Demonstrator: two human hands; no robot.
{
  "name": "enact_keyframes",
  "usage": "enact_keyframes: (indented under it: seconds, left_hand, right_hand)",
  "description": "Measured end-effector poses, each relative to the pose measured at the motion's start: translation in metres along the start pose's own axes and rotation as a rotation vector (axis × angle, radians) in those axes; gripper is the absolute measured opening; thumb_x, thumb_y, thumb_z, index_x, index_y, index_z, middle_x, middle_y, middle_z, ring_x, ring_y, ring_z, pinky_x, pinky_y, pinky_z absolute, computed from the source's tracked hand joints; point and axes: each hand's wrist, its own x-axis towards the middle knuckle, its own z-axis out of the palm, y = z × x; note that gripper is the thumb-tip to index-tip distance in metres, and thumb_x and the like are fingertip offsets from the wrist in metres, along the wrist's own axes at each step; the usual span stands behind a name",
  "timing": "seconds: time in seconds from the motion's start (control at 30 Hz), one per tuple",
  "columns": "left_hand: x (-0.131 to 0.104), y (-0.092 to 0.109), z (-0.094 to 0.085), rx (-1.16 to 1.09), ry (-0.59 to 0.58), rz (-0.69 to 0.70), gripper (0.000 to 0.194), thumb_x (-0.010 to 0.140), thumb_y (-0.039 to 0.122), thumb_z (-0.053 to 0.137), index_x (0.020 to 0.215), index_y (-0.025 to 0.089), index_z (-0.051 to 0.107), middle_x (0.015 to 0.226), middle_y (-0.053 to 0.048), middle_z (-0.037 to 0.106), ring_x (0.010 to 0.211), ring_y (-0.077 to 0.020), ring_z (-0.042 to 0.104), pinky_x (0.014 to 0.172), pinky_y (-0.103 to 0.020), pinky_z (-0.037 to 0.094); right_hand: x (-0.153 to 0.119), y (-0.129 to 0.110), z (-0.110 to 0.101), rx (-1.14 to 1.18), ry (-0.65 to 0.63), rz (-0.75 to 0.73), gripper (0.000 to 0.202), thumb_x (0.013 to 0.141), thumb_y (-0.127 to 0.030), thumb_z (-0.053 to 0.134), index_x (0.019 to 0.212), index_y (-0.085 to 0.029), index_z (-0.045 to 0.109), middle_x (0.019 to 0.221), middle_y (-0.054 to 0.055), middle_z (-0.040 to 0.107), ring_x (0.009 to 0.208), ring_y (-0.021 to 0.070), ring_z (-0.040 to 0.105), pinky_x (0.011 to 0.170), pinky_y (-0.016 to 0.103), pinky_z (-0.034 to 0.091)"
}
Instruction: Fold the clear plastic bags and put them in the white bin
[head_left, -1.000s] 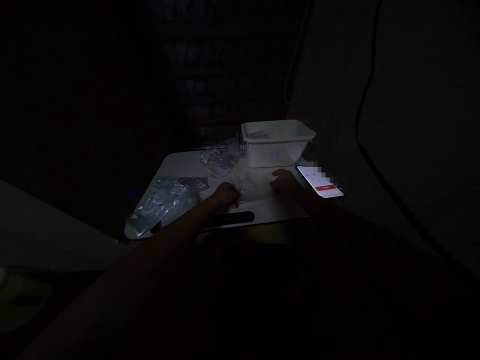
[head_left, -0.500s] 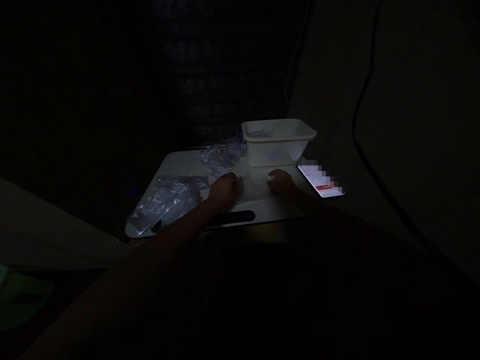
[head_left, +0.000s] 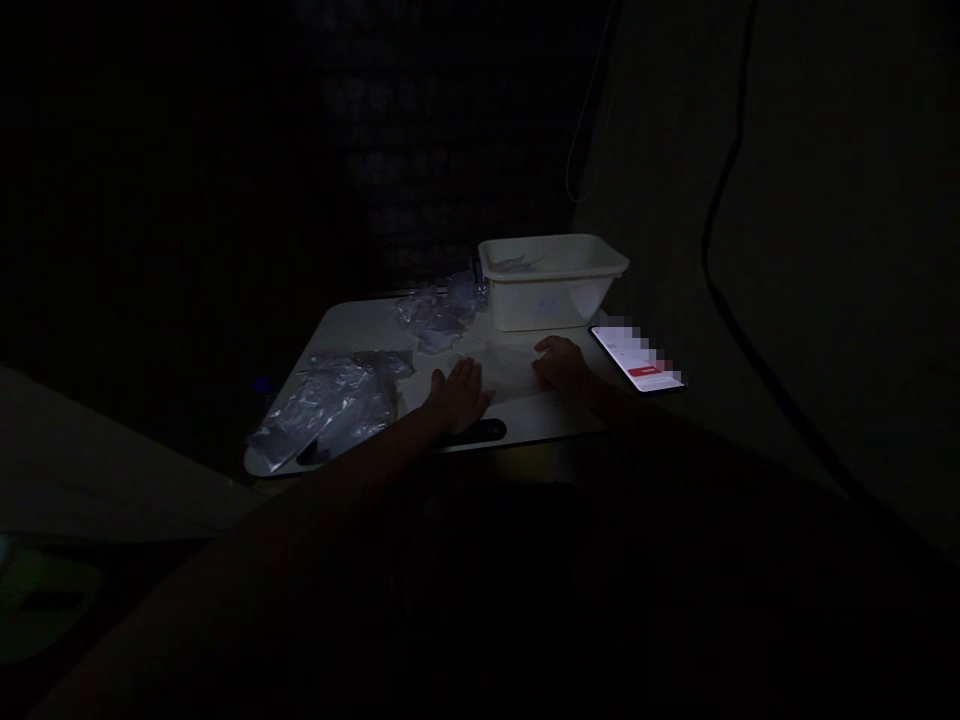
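A clear plastic bag (head_left: 511, 370) lies flat on the small white table (head_left: 360, 322), between my two hands. My left hand (head_left: 457, 396) rests at the bag's left side, palm down with its fingers spread. At the bag's right edge is my right hand (head_left: 561, 364), its fingers curled together on the plastic; the grip is dim. Crumpled clear bags (head_left: 337, 400) are heaped at the table's left, and more crumpled plastic (head_left: 439, 315) sits near the back edge.
A white plastic tub (head_left: 547, 302) with some plastic inside stands at the back right. A lit phone (head_left: 637, 362) lies at the right edge. The table has a dark slot (head_left: 484, 431) at its front. A dark cable (head_left: 709, 240) hangs on the right.
My left hand has gone from curled fingers to spread, flat ones. My right hand has stayed at the bag's right edge. The view has shifted slightly.
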Motion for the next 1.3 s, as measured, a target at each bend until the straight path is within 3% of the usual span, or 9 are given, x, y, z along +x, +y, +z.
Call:
enact_keyframes:
  seconds: [0.13,0.2,0.33,0.43,0.67,1.3]
  left_hand:
    - [0.0,0.002,-0.003,-0.006,-0.017,-0.009,0.057,0.081,0.039,0.015,0.125,0.004,0.018,0.132,-0.017,0.014,0.121,-0.0257,0.008,0.089,-0.048,0.017]
    - [-0.001,0.003,-0.004,-0.01,-0.021,-0.012,0.057,0.08,0.04,0.015,0.125,0.004,0.018,0.132,-0.017,0.014,0.121,-0.0259,0.008,0.089,-0.048,0.017]
    - [-0.002,0.004,-0.005,-0.011,-0.028,-0.01,0.057,0.08,0.039,0.015,0.125,0.004,0.018,0.132,-0.018,0.013,0.121,-0.0258,0.007,0.089,-0.049,0.016]
    - [-0.001,0.004,-0.006,-0.02,-0.033,0.003,0.053,0.08,0.037,0.017,0.125,0.009,0.019,0.132,-0.015,0.013,0.121,-0.0257,0.008,0.088,-0.05,0.017]
    - [0.001,0.006,-0.007,0.018,-0.054,-0.039,0.054,0.08,0.036,0.016,0.126,0.008,0.015,0.133,-0.015,0.013,0.121,-0.0249,0.008,0.089,-0.048,0.017]
    - [0.002,0.006,-0.008,0.069,-0.106,-0.066,0.062,0.08,0.044,0.01,0.126,0.003,0.013,0.133,-0.016,0.009,0.121,-0.0251,0.006,0.089,-0.047,0.019]
  right_hand:
    - [-0.002,-0.003,-0.009,-0.23,0.154,-0.199,0.029,0.064,-0.018,0.045,0.091,-0.013,0.054,0.092,0.011,0.055,0.083,0.0222,0.051,0.072,0.033,0.04]
    - [-0.005,-0.009,-0.008,-0.283,0.17,-0.343,0.031,0.07,-0.019,0.038,0.096,-0.011,0.052,0.1,0.013,0.052,0.091,0.023,0.048,0.078,0.034,0.038]
    - [-0.016,-0.026,0.011,-0.31,0.038,-0.683,0.039,0.078,-0.022,0.027,0.11,-0.007,0.044,0.115,0.014,0.045,0.108,0.0198,0.037,0.091,0.032,0.029]
    - [-0.023,-0.032,0.031,-0.345,-0.033,-0.807,0.046,0.08,-0.03,0.024,0.116,-0.004,0.038,0.124,0.015,0.034,0.116,0.0194,0.026,0.095,0.033,0.021]
    - [-0.026,-0.024,0.047,-0.507,-0.1,-0.738,0.049,0.082,-0.036,0.017,0.119,-0.008,0.033,0.127,0.014,0.03,0.117,0.0215,0.024,0.092,0.042,0.021]
    - [-0.019,0.007,0.026,-0.726,0.017,-0.691,0.047,0.083,-0.034,0.013,0.115,-0.009,0.037,0.125,0.016,0.033,0.114,0.0247,0.029,0.087,0.049,0.023]
